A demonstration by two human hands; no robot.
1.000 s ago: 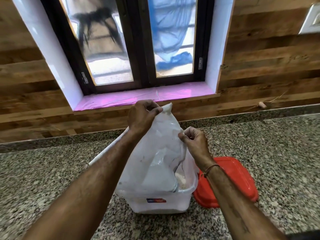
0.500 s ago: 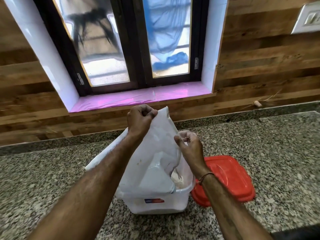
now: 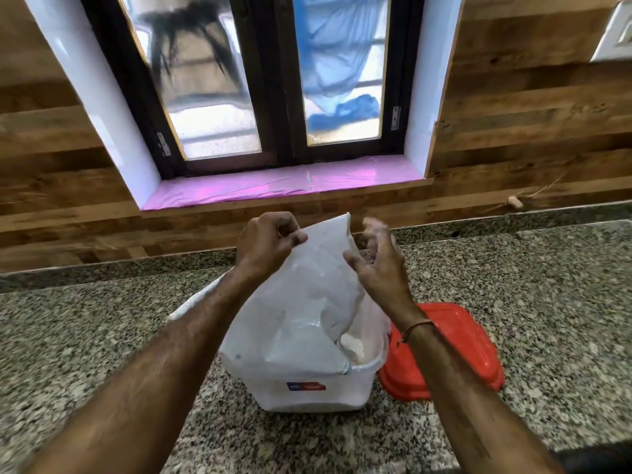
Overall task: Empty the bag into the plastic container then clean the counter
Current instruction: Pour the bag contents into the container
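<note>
left hand [image 3: 270, 242] grip pinching bag [image 3: 307, 295] top edge over container [image 3: 342, 395]; right hand [image 3: 378, 268] grip loose, empty

A white bag [image 3: 307, 295] stands in a white container [image 3: 318, 388]; beside the container lies a red lid [image 3: 472, 350], all on speckled grey-black granite counter [image 3: 102, 336].

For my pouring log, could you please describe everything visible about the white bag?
The bag is thin white plastic, creased and partly translucent. It hangs with its lower end inside the open plastic container, where pale contents show. The left hand pinches its raised upper corner. The right hand, blurred with fingers spread, hovers by its right edge; contact there is unclear.
</note>
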